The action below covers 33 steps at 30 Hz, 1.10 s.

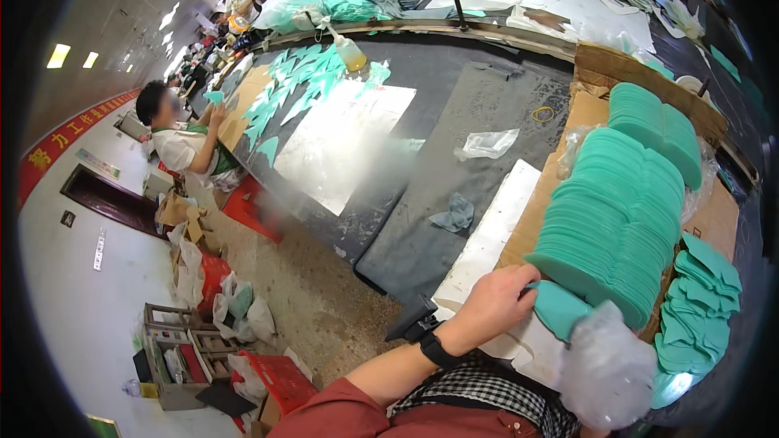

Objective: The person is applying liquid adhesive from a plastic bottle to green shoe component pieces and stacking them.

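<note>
My left hand (497,306), a dark band at its wrist, has its thumb and fingers closed on the edge of a flat teal shoe-sole-shaped piece (558,311). The piece lies at the near end of a long row of stacked teal pieces (604,223) of the same colour. Over the piece's right end is a bunched, whitish translucent plastic bag (608,369). My right hand is hidden by this plastic; only a bit of skin shows below it, so its fingers cannot be made out. Right of the row lies a looser heap of teal pieces (698,304).
Brown cardboard (649,85) lies under and behind the row. A white board (495,227), a clear plastic scrap (488,143) and a grey scrap (453,214) lie on the dark table (479,105). A bottle of yellow liquid (349,53) stands farther off. Seated at left, a person (187,142) handles teal pieces.
</note>
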{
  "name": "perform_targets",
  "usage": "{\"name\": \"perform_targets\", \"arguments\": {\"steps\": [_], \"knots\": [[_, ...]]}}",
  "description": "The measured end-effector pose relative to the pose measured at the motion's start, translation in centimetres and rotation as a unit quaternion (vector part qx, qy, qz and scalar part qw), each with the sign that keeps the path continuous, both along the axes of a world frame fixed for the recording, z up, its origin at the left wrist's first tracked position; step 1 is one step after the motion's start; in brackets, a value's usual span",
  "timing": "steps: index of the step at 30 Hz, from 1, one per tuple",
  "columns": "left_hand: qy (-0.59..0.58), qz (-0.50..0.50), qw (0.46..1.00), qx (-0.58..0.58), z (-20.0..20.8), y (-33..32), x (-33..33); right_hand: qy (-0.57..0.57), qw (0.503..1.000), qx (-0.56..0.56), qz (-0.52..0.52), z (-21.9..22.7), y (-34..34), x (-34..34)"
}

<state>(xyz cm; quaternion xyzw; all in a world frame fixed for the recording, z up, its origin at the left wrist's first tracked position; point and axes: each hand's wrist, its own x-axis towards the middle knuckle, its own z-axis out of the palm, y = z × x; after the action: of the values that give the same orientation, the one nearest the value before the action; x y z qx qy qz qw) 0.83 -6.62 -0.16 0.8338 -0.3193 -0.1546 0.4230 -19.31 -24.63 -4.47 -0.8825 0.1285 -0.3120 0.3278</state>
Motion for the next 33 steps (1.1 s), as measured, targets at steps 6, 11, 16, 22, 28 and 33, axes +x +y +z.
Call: {"name": "perform_targets", "arguments": {"steps": [6, 11, 16, 22, 28, 33], "knots": [[-0.039, -0.001, 0.999, -0.018, -0.1, -0.3, -0.1, 0.064, 0.992, 0.097, 0.041, 4.4, 1.4, 1.7], [-0.142, 0.009, 0.989, -0.042, -0.1, 1.1, 1.5, 0.058, 0.974, 0.219, 0.019, 6.2, -1.2, -0.6], [-0.011, -0.007, 0.999, -0.034, 0.2, 0.7, 1.8, 0.037, 0.985, 0.155, 0.072, 8.0, 1.2, 4.9], [0.119, 0.089, 0.989, 0.004, 1.5, 4.5, 2.0, 0.051, 0.978, 0.176, 0.102, 7.5, 1.5, 5.6], [0.134, 0.097, 0.986, -0.036, 2.5, 6.9, 2.1, 0.039, 0.978, 0.19, 0.08, 8.8, 1.1, 3.3], [0.071, 0.093, 0.992, -0.04, 1.3, 6.6, 2.0, -0.013, 0.981, 0.07, 0.183, 7.3, 4.5, 9.1]]}}
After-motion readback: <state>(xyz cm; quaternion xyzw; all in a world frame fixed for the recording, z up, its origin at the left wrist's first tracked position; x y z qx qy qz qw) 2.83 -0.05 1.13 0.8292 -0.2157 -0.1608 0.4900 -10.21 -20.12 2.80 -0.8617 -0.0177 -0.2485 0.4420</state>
